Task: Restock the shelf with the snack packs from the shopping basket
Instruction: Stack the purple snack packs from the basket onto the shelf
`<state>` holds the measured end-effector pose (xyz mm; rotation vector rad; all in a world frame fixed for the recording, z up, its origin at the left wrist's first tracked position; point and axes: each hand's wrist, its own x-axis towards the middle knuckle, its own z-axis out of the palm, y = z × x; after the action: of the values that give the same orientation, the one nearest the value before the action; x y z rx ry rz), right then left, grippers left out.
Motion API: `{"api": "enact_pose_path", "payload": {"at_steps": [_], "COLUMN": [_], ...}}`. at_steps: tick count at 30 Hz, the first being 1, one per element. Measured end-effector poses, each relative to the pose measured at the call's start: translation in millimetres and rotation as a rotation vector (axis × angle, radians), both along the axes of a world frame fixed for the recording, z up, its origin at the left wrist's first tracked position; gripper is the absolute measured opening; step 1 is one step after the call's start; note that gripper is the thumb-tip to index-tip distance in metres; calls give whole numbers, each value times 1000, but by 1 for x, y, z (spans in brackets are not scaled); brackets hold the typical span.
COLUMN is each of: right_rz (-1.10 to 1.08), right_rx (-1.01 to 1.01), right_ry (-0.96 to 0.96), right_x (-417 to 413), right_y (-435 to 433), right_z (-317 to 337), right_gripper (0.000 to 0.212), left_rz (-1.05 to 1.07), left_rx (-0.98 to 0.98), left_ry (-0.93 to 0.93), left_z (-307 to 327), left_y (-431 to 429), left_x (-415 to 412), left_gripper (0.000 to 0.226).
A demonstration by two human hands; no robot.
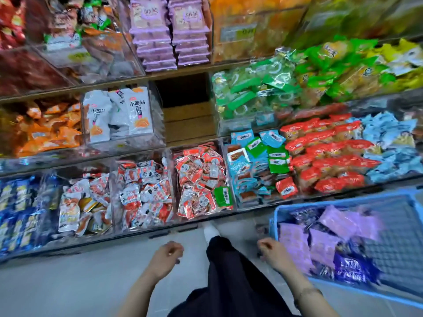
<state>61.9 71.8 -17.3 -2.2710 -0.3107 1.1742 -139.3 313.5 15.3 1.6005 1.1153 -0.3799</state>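
From the head camera we see the left hand (166, 255) and right hand (272, 250) low over the floor, both with fingers loosely curled, holding nothing. The right hand is just beside the blue shopping basket (343, 195), where purple snack packs (295, 239) lie heaped among dark blue packs (348, 268). Ahead, the shelf (187, 124) shows one bare wooden bay between full bins.

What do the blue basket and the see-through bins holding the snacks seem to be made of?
Blue basket: probably moulded plastic, matt; uniform colour and a grid wall. Clear bins: likely acrylic or similar rigid plastic, glossy; white packs show through and the edges glint.
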Motion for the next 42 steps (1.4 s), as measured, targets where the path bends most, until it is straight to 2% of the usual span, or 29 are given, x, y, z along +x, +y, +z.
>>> {"api": "enact_pose_path", "payload": {"at_steps": [2,10,16,20,27,29,32,33,36,39,42], "right_rz": [1,-429,-473,-573,-552,-573,-567,-555,-502,-424,-379], "right_rx": [-42,-48,-94,-58,-52,-22,-26,-36,-56,-66,-85], "right_ry": [21,220,161,153,159,188,195,198,165,86,61], "right_x": [-20,-57,-22,24,125,155,185,194,215,233,247], "right_y": [-22,-103,-171,-215,-273,-282,-284,-284,-279,-269,-251], "right_z": [-4,-2,-7,-12,-22,-27,-35,-40,-55,-68,-88], "right_gripper": [29,10,15,18,15,15,16,15,15,9,33], "left_rz": [-15,-180,-223,-361,-223,-232,-287,-290,-239,-240,-153], "left_rx": [-2,-87,-16,46,57,65,84,98,131,149,77], "left_ry": [25,144,192,206,246,264,263,255,293,331,280], "left_z": [-9,-33,-36,-41,-59,-69,-80,-84,-90,-101,-115], "left_y": [-19,-86,-125,-158,-242,-268,-289,-296,-306,-309,-307], "left_x": [-13,-39,-16,16,83,104,128,137,157,170,178], "left_gripper": [11,16,14,15,16,6,11,14,53,55,43]}}
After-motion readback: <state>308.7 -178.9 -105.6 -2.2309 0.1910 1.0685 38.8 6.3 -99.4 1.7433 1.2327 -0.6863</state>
